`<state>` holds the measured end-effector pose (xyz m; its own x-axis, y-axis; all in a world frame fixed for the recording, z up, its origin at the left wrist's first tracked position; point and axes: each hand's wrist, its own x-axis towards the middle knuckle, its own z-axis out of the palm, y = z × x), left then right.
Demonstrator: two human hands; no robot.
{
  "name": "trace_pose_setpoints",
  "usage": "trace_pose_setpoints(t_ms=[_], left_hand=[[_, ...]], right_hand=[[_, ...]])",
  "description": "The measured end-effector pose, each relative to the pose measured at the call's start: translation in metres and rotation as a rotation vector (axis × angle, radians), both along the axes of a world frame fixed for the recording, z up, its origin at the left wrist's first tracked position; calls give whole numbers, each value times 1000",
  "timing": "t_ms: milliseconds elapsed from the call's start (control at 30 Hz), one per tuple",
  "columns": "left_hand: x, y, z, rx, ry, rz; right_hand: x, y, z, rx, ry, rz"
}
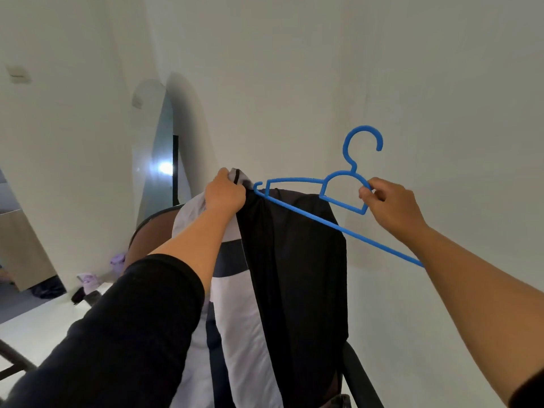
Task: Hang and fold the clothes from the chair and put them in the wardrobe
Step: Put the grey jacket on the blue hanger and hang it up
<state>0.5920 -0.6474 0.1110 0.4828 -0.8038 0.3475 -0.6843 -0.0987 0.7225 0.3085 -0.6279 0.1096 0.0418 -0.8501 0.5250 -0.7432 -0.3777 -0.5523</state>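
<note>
A person's two arms reach forward and up toward a plain white wall. The left hand [225, 191], just left of centre at about ten o'clock, has its fingers curled tight round the bunched top edge of a garment [291, 260]. The garment is black on its right half, pale grey or lilac on its left, with a dark band across the pale part. It hangs straight down from the fist toward six o'clock.

The right hand [391, 207], at about two o'clock, pinches the neck of a blue plastic hanger [344, 191] between thumb and curled fingers, just below the hook, which points up. The hanger is tilted: its far tip touches or sits just beside the left fist at the top of the cloth, while its long lower bar slopes down to the right, passing behind the right wrist.

Behind the garment, at about eight o'clock, the curved back of a chair [153, 222] shows, with an arched mirror [156, 160] further back. No wardrobe is in view.

The step in hand appears to be threading the hanger into the garment. To do it well, the left hand would keep the opening held taut while the right slides the tip inside, then levels the hanger so both shoulders seat evenly.
</note>
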Motion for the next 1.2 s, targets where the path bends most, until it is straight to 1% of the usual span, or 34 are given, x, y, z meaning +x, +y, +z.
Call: trace_pose_setpoints(t_ms=[100,200,333,500,567,633,700,767,800,867,900,967,1000,1033,1067,1133,1200], left_hand=[[4,11,13,-150,111,-47],[5,24,24,-223,70,-202],[2,51,44,-242,39,-393],[1,93,71,-281,114,-562],[8,108,81,-264,124,-609],[16,124,90,-205,95,-657],[21,135,98,-131,-14,-667],[22,141,110,-95,-206,-612],[22,143,116,-90,-241,-560],[19,151,130,-120,-136,-519],[18,154,138,-158,-184,-464],[14,161,152,-163,-627,-219],[13,166,157,-158,-814,-92],[11,173,161,-170,-952,0],[10,177,164,-190,-1024,51],[10,187,167,-243,-1069,52],[11,198,170,-168,-1087,-4]], right_hand=[[-13,10,14,53,37,58],[-7,18,20,56,72,91],[24,28,30,9,-4,105],[68,46,36,9,-106,207],[75,53,36,-14,-144,215],[78,62,37,-48,-178,228],[83,73,39,-79,-231,254],[93,86,44,-104,-303,280],[99,92,47,-115,-347,293],[108,105,55,-133,-417,313],[111,111,60,-142,-442,317],[114,123,67,-159,-479,316],[114,130,70,-169,-492,316],[115,136,73,-180,-502,317],[115,143,74,-187,-511,321],[115,156,75,-194,-525,326],[112,169,75,-185,-513,305]])
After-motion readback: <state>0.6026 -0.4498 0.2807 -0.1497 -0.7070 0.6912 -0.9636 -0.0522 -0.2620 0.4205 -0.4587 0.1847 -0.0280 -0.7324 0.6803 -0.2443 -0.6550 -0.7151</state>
